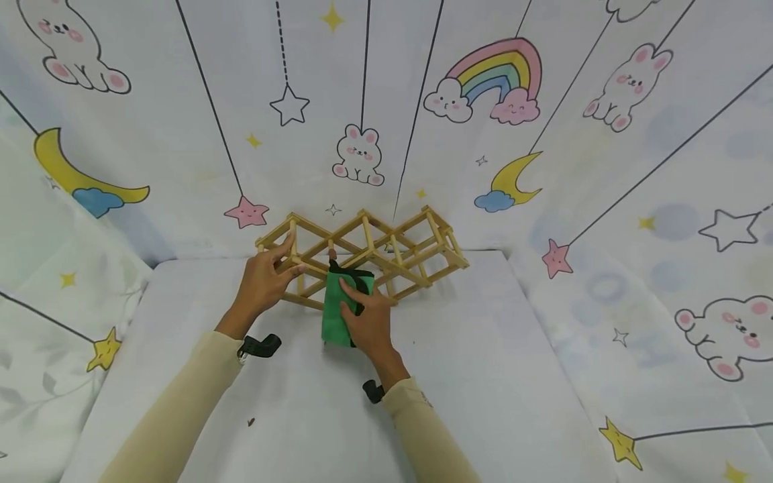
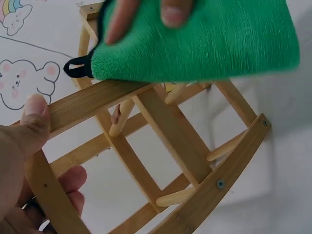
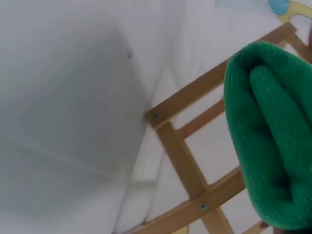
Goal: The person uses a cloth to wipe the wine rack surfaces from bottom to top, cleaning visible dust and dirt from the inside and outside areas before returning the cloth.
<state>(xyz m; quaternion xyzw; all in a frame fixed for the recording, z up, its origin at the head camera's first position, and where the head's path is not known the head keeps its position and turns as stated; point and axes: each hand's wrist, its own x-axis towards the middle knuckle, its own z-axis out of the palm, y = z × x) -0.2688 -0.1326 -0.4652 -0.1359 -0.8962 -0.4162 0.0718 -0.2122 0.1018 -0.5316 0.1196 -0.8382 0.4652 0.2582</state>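
A wooden lattice rack [image 1: 367,231] of crossed slats and round dowels stands on the white table [image 1: 483,376], close to the back wall. My left hand [image 1: 264,278] grips its left end; the left wrist view shows the thumb [image 2: 35,117] on the upper slat and fingers curled behind. My right hand [image 1: 370,322] holds a folded green cloth [image 1: 337,314] with black edging and a small hanging loop [image 2: 78,67]. In the left wrist view this cloth lies along the rack's top slat. Thick plush folds of it fill the right side of the right wrist view.
Behind the rack rises a white backdrop [image 1: 326,74] printed with rabbits, stars, moons and a rainbow. A small dark speck [image 1: 250,422] lies on the table near the left forearm. Black wrist mounts [image 1: 261,346] stick out from both sleeves.
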